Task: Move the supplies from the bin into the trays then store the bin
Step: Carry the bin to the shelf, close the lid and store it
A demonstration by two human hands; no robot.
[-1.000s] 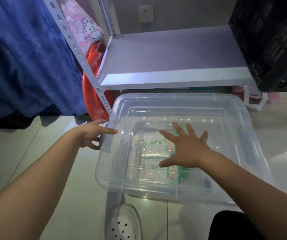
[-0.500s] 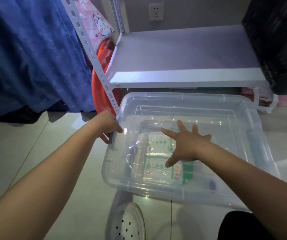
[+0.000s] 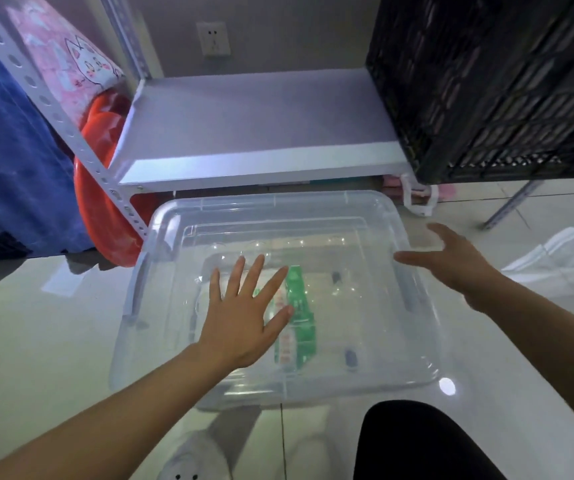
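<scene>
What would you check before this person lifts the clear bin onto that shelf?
1. Lid seated on the clear bin: cannot tell, though it lies flat.
2. Left hand placed for lifting: not ok, it lies flat and open on the lid.
3. Right hand gripping: not ok, it is open by the bin's right edge.
4. Bare space on the shelf: ok to the left of the black crate.
5. Bin emptied: not ok, a green packet shows inside.

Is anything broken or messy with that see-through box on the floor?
Nothing looks broken or spilled. The clear plastic bin sits flat on the pale tiled floor before the grey metal shelf. A green-and-white packet shows through the plastic.
</scene>
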